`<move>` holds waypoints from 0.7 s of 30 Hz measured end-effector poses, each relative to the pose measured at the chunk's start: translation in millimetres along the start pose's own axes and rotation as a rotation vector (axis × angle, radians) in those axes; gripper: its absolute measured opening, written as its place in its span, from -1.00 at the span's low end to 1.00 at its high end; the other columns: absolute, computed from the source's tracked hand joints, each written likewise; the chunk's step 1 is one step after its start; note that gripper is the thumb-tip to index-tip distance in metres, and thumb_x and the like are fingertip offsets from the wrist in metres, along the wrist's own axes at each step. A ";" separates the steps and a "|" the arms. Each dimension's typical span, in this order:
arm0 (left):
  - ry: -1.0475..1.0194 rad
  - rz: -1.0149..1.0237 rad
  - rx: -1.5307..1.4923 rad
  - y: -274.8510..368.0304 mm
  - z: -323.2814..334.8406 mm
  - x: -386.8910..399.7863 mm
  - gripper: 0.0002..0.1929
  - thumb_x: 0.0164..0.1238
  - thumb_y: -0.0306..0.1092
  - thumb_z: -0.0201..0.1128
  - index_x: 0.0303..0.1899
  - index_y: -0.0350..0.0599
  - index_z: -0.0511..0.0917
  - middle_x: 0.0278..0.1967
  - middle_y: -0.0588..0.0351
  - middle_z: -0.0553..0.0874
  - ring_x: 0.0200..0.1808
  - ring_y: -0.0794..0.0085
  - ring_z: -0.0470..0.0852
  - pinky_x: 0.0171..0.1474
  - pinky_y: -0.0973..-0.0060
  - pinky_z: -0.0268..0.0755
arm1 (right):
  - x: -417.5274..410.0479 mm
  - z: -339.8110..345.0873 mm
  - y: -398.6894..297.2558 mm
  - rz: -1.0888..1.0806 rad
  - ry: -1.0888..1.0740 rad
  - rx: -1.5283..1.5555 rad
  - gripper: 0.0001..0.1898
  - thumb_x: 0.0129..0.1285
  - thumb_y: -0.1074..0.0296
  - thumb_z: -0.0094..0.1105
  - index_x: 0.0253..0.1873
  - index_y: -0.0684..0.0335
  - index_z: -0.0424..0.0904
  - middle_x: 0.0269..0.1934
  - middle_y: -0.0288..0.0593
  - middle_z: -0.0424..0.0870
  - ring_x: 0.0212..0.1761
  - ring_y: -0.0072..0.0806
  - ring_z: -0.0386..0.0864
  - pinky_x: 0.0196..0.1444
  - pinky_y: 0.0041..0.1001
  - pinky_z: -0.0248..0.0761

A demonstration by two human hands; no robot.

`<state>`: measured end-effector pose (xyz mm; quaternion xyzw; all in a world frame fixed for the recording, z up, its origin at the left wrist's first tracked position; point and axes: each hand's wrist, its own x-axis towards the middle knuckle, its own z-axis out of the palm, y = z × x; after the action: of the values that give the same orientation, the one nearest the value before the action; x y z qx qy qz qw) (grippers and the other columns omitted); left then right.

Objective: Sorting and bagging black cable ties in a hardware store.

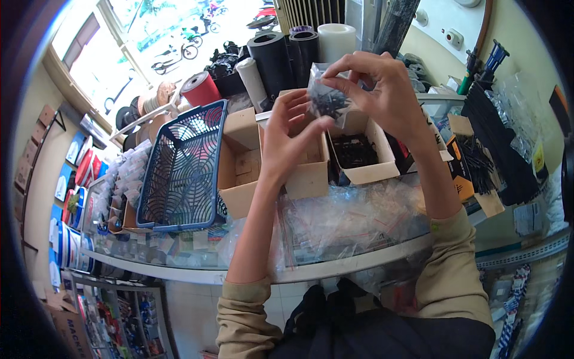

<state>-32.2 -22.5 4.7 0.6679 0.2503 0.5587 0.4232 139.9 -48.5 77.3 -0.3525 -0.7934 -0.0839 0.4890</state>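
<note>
A small clear plastic zip bag [329,101] filled with dark screws or similar small pieces is held up above the boxes. My right hand [374,85] pinches its upper edge between thumb and fingers. My left hand [291,130] is at the bag's left side, thumb near its bottom and fingers behind it; whether it grips the bag is unclear through the blur. Below and right of the bag, an open cardboard box [372,175] holds dark small pieces [355,151]. Flat clear zip bags [341,220] lie spread over the glass counter in front of the boxes.
A blue plastic basket [214,170] and an open cardboard box [240,197] stand at the left, beside many filled small bags [130,175]. Rolls of black sheeting [270,67] stand behind. To the right is an orange-black box [459,166] of dark cable ties or screws. The counter's white edge [350,264] runs nearest me.
</note>
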 end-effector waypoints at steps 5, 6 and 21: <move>-0.046 0.172 0.552 11.8 13.1 -8.4 -0.23 -0.08 -0.07 0.51 0.10 -0.26 0.28 -0.17 -0.11 0.64 -0.13 0.18 0.67 -0.09 0.36 0.51 | -5.8 17.8 -14.5 0.147 -0.005 0.153 -0.86 0.06 0.38 0.32 -0.26 0.23 0.66 -0.52 -0.16 0.62 -0.53 -0.46 0.55 -0.40 -0.48 0.38; -0.026 0.136 0.532 8.6 13.1 -8.8 -0.28 -0.06 -0.11 0.50 0.07 -0.26 0.28 -0.23 -0.11 0.65 -0.16 0.16 0.68 -0.12 0.36 0.51 | -6.1 18.8 -19.0 0.200 -0.043 0.194 -0.86 0.07 0.37 0.32 -0.25 0.23 0.66 -0.51 -0.15 0.62 -0.52 -0.46 0.55 -0.40 -0.47 0.38; -0.007 0.119 0.256 -6.5 1.2 0.8 -0.31 -0.08 -0.19 0.53 0.09 -0.28 0.38 -0.08 0.06 0.62 -0.02 0.40 0.59 0.05 0.49 0.44 | -6.2 8.1 -7.2 -0.023 -0.228 -0.058 -0.87 0.16 0.24 0.23 -0.24 0.08 0.70 -0.44 -0.27 0.61 -0.40 -0.38 0.55 -0.16 -0.39 0.22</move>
<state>-30.0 -18.8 -0.3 0.7321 0.2777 0.5440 0.3015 131.1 -52.9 69.5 -0.3645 -0.8452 -0.0718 0.3842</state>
